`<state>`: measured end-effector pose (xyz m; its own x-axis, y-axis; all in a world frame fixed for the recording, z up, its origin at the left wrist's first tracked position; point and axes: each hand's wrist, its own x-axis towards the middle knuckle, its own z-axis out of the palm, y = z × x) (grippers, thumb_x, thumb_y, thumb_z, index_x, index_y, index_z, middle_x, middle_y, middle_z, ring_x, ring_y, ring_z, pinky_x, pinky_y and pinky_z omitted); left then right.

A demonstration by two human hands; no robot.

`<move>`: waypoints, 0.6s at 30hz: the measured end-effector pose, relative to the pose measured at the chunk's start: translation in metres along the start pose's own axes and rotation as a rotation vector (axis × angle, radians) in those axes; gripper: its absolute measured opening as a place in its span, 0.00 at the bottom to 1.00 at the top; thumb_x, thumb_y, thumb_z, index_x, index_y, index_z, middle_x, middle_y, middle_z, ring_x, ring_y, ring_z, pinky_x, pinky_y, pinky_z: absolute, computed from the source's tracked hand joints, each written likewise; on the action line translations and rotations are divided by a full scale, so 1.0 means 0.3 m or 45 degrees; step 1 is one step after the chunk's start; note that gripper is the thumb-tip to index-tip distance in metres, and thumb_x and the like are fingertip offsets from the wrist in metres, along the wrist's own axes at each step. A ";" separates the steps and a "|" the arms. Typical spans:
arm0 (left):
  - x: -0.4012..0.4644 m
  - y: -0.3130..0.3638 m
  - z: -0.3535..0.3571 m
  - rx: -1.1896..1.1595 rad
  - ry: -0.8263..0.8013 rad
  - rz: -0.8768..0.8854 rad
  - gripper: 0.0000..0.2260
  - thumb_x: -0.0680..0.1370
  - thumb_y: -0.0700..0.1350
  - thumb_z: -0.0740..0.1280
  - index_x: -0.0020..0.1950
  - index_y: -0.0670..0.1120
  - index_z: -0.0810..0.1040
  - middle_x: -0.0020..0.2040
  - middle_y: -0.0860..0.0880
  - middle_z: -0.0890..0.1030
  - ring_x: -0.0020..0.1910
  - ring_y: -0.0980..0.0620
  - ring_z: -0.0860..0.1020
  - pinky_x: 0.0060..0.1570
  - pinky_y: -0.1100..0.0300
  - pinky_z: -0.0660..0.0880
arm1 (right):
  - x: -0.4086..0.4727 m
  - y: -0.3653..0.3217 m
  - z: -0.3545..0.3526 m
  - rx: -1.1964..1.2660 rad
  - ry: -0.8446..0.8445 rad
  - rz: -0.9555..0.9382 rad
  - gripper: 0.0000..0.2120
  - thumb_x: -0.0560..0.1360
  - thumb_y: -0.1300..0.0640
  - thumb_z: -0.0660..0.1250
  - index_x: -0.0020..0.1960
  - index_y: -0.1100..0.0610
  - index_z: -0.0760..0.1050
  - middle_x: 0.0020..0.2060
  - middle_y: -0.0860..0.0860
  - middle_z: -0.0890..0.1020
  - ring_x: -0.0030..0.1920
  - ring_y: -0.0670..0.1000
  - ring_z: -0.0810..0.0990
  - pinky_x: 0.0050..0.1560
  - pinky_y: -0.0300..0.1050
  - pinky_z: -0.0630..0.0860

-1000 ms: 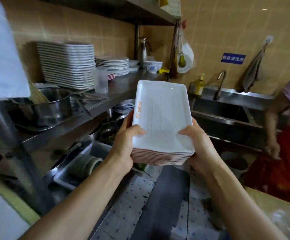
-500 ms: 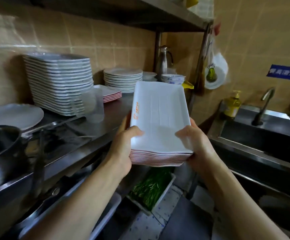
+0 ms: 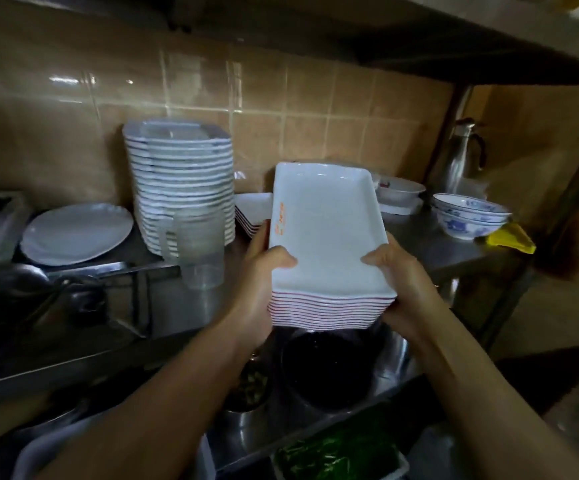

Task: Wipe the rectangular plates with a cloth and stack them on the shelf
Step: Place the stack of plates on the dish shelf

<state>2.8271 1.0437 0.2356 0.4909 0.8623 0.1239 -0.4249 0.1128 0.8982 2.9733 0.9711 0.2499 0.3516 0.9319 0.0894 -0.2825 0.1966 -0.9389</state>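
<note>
Two hands carry one stack of rectangular plates (image 3: 326, 237) in the air, above the front edge of the steel shelf (image 3: 191, 306) and near its middle. The stack is white with red rims; its layers are too tightly packed to count exactly. The left hand (image 3: 260, 282) clamps the stack's left side, thumb curled over the top plate and fingers hidden below. The right hand (image 3: 402, 282) grips the right side in the same way, thumb on top.

From the shelf's left end: one white oval plate (image 3: 76, 233) lies flat near the back. Just right of it stands one tall stack of white rectangular plates (image 3: 180, 181) against the tiled wall, about twenty high, though an exact count is not possible. One clear plastic jug (image 3: 198, 247) stands directly in front of that tall stack. Between the tall stack and the held one sits one short stack of red-rimmed rectangular plates (image 3: 251, 213), partly hidden by the left hand. Right of the held stack lie white bowls (image 3: 400, 195), their number unclear, then three nested blue-patterned bowls (image 3: 468, 216). One yellow cloth (image 3: 511, 239) lies at the shelf's right end, touching those bowls. One steel flask (image 3: 461, 157) stands at the back right corner.
</note>
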 end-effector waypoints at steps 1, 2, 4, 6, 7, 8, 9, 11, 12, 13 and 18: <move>0.032 0.001 0.009 0.018 0.042 0.014 0.29 0.61 0.38 0.60 0.62 0.50 0.75 0.58 0.40 0.80 0.57 0.36 0.77 0.57 0.41 0.73 | 0.037 -0.007 -0.008 0.020 -0.022 0.013 0.25 0.71 0.70 0.52 0.65 0.56 0.71 0.58 0.58 0.80 0.54 0.60 0.79 0.53 0.55 0.77; 0.064 0.003 0.014 0.033 0.074 0.029 0.29 0.61 0.38 0.61 0.62 0.50 0.76 0.58 0.39 0.80 0.58 0.35 0.77 0.59 0.39 0.71 | 0.075 -0.013 -0.014 0.041 -0.040 0.025 0.25 0.72 0.70 0.52 0.66 0.57 0.70 0.59 0.59 0.79 0.55 0.61 0.79 0.55 0.56 0.76; 0.129 0.005 0.015 0.035 0.122 0.027 0.28 0.63 0.38 0.61 0.63 0.51 0.75 0.57 0.41 0.81 0.57 0.36 0.77 0.58 0.39 0.72 | 0.153 -0.025 -0.027 0.051 -0.060 0.061 0.24 0.73 0.69 0.53 0.67 0.57 0.69 0.60 0.60 0.78 0.59 0.63 0.77 0.59 0.58 0.74; 0.199 0.002 0.003 0.016 0.159 0.027 0.26 0.68 0.35 0.60 0.64 0.50 0.74 0.55 0.42 0.82 0.53 0.38 0.79 0.53 0.45 0.75 | 0.227 -0.036 -0.034 0.019 -0.103 0.088 0.23 0.73 0.67 0.54 0.66 0.56 0.69 0.59 0.59 0.79 0.58 0.63 0.77 0.58 0.58 0.75; 0.233 0.001 -0.003 0.005 0.175 0.028 0.25 0.70 0.34 0.58 0.65 0.49 0.74 0.55 0.42 0.82 0.51 0.40 0.79 0.51 0.48 0.76 | 0.261 -0.039 -0.035 0.000 -0.128 0.100 0.22 0.73 0.67 0.54 0.65 0.55 0.70 0.57 0.58 0.80 0.57 0.62 0.78 0.55 0.56 0.76; 0.269 0.002 -0.008 -0.006 0.190 0.028 0.25 0.71 0.33 0.57 0.66 0.48 0.73 0.56 0.42 0.81 0.51 0.40 0.79 0.49 0.49 0.76 | 0.298 -0.043 -0.035 -0.016 -0.148 0.111 0.21 0.73 0.66 0.55 0.64 0.55 0.71 0.55 0.58 0.81 0.55 0.61 0.79 0.52 0.54 0.78; 0.302 0.005 -0.014 -0.014 0.202 0.026 0.25 0.72 0.33 0.56 0.67 0.47 0.72 0.57 0.41 0.80 0.51 0.40 0.79 0.49 0.50 0.76 | 0.336 -0.045 -0.032 -0.025 -0.156 0.119 0.20 0.73 0.66 0.55 0.63 0.55 0.71 0.53 0.57 0.81 0.52 0.60 0.80 0.48 0.52 0.80; 0.362 0.013 -0.023 -0.005 0.222 0.013 0.25 0.72 0.33 0.56 0.68 0.47 0.71 0.59 0.40 0.80 0.51 0.40 0.79 0.47 0.52 0.76 | 0.408 -0.043 -0.025 -0.004 -0.152 0.141 0.21 0.73 0.66 0.55 0.64 0.57 0.71 0.51 0.57 0.81 0.49 0.58 0.81 0.44 0.50 0.80; 0.390 0.019 -0.028 0.004 0.231 0.001 0.25 0.72 0.33 0.56 0.68 0.46 0.71 0.59 0.40 0.79 0.51 0.40 0.78 0.46 0.52 0.77 | 0.445 -0.041 -0.022 0.016 -0.152 0.152 0.22 0.73 0.66 0.54 0.65 0.58 0.70 0.52 0.58 0.80 0.49 0.58 0.80 0.46 0.51 0.79; 0.417 0.023 -0.032 0.006 0.242 -0.010 0.25 0.73 0.33 0.56 0.68 0.46 0.70 0.59 0.39 0.79 0.52 0.40 0.78 0.45 0.52 0.77 | 0.481 -0.038 -0.020 0.031 -0.148 0.164 0.22 0.72 0.67 0.53 0.65 0.59 0.70 0.53 0.59 0.80 0.49 0.59 0.79 0.48 0.52 0.78; 0.548 0.036 -0.047 0.051 0.341 -0.029 0.24 0.73 0.32 0.55 0.68 0.43 0.71 0.61 0.37 0.78 0.58 0.35 0.76 0.56 0.46 0.73 | 0.650 -0.030 -0.015 0.033 -0.124 0.245 0.21 0.72 0.66 0.54 0.65 0.62 0.70 0.53 0.61 0.78 0.50 0.60 0.78 0.51 0.53 0.76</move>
<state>2.8925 1.1935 0.2598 0.2791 0.9602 -0.0078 -0.3833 0.1189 0.9160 3.0484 1.1496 0.2744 0.2015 0.9778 -0.0580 -0.3594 0.0187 -0.9330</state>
